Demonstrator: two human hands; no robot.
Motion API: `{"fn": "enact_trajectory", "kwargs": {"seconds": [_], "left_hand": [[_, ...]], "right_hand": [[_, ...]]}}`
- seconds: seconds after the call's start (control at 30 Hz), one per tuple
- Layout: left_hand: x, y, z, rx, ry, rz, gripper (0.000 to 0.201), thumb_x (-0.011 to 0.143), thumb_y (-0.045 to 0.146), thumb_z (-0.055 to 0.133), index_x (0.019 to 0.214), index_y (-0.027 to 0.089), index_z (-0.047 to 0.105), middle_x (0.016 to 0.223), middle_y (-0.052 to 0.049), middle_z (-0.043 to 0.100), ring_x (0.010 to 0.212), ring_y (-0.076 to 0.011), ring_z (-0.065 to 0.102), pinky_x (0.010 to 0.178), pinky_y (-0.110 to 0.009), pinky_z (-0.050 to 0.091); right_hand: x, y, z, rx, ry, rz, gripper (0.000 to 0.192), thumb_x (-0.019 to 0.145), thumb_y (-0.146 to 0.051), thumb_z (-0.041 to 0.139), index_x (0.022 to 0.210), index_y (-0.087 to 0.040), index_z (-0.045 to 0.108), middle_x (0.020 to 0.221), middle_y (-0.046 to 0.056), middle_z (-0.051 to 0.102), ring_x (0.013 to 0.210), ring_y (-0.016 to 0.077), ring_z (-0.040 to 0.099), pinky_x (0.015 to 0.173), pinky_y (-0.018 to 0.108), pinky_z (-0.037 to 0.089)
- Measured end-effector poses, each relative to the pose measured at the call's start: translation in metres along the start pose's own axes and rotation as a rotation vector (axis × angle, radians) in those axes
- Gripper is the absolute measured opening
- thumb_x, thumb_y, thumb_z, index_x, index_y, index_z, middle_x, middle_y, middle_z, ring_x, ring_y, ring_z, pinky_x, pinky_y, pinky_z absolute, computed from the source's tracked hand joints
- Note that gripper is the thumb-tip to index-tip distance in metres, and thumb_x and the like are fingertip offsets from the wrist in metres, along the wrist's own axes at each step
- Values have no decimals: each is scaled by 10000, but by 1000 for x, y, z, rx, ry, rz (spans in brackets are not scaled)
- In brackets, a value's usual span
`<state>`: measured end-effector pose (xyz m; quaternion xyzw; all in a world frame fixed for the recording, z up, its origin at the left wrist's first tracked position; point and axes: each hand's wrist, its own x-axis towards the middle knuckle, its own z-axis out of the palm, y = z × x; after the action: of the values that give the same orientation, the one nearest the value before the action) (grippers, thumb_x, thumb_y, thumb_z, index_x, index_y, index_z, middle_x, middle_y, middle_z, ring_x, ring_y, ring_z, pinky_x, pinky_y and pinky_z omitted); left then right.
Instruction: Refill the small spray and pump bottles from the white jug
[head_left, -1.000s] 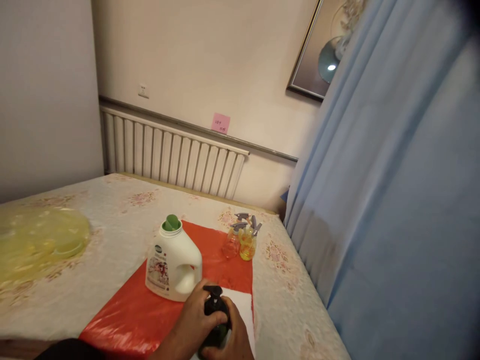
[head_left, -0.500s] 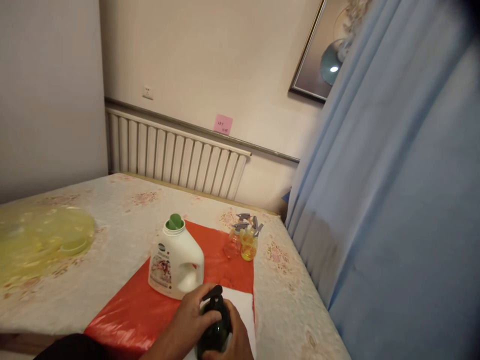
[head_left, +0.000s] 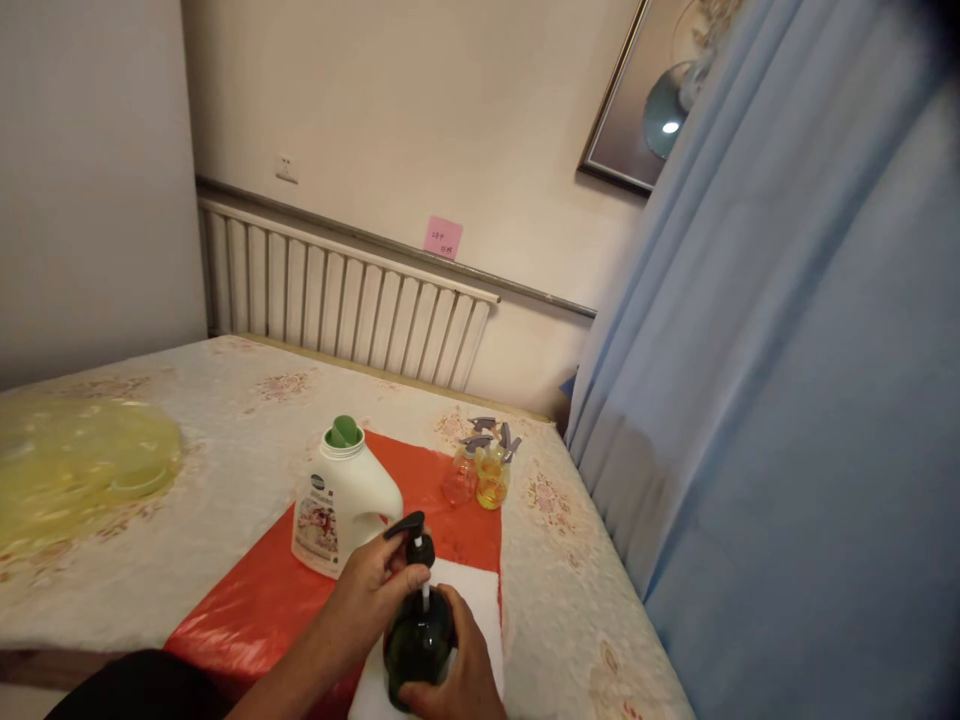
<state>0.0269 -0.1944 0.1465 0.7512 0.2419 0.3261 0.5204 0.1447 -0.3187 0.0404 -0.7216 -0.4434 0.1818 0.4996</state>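
Observation:
A dark green pump bottle [head_left: 418, 645] stands upright on a white sheet [head_left: 480, 592] near the bottom of the head view. Wrapped around its right side is my right hand [head_left: 471, 662], closed on the body. My left hand [head_left: 375, 578] grips the black pump head [head_left: 421, 549], which is raised above the bottle's neck with its pale tube showing below it. The tube's lower end is hidden in the dark bottle. Just behind my left hand stands a white detergent jug [head_left: 339, 515], with a green spout [head_left: 344, 431] in its open mouth.
Red plastic sheeting [head_left: 251, 600] lies under the jug on a flowered tablecloth [head_left: 225, 400]. Farther back are small spray bottles, one pink [head_left: 459, 484] and others yellow [head_left: 492, 493]. A yellow translucent bag [head_left: 82, 465] spreads at left. A blue curtain [head_left: 750, 350] hangs at right.
The pump head has risen off the bottle in my left hand, exposing its tube. My right hand stays on the bottle. The view has shifted slightly.

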Motion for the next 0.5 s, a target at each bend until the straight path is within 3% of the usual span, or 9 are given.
{"fn": "enact_trajectory", "kwargs": {"seconds": [0.23, 0.4, 0.5], "left_hand": [[0, 2, -4, -22, -44, 23, 165, 819, 359, 558, 773, 201, 570, 708, 5, 609, 670, -198, 606, 646, -296, 488], [-1, 0, -7, -117, -72, 27, 226, 870, 380, 502, 981, 193, 564, 835, -16, 629, 716, -210, 667, 704, -327, 533], [-2, 0, -9, -64, -56, 63, 205, 879, 376, 497, 938, 194, 572, 775, -15, 631, 761, -228, 668, 730, -333, 527]], "right_hand": [[0, -13, -3, 22, -14, 3, 920, 442, -51, 717, 1326, -170, 491, 1325, 122, 604, 1261, 342, 542, 1111, 448, 395], [-1, -14, -2, 20, -20, 30, 933, 449, -59, 735, 1342, -167, 488, 1351, 128, 587, 1285, 345, 524, 1128, 446, 374], [0, -14, -2, 16, -11, 34, 935, 450, -53, 734, 1346, -163, 491, 1352, 125, 587, 1289, 346, 522, 1126, 443, 380]]}}
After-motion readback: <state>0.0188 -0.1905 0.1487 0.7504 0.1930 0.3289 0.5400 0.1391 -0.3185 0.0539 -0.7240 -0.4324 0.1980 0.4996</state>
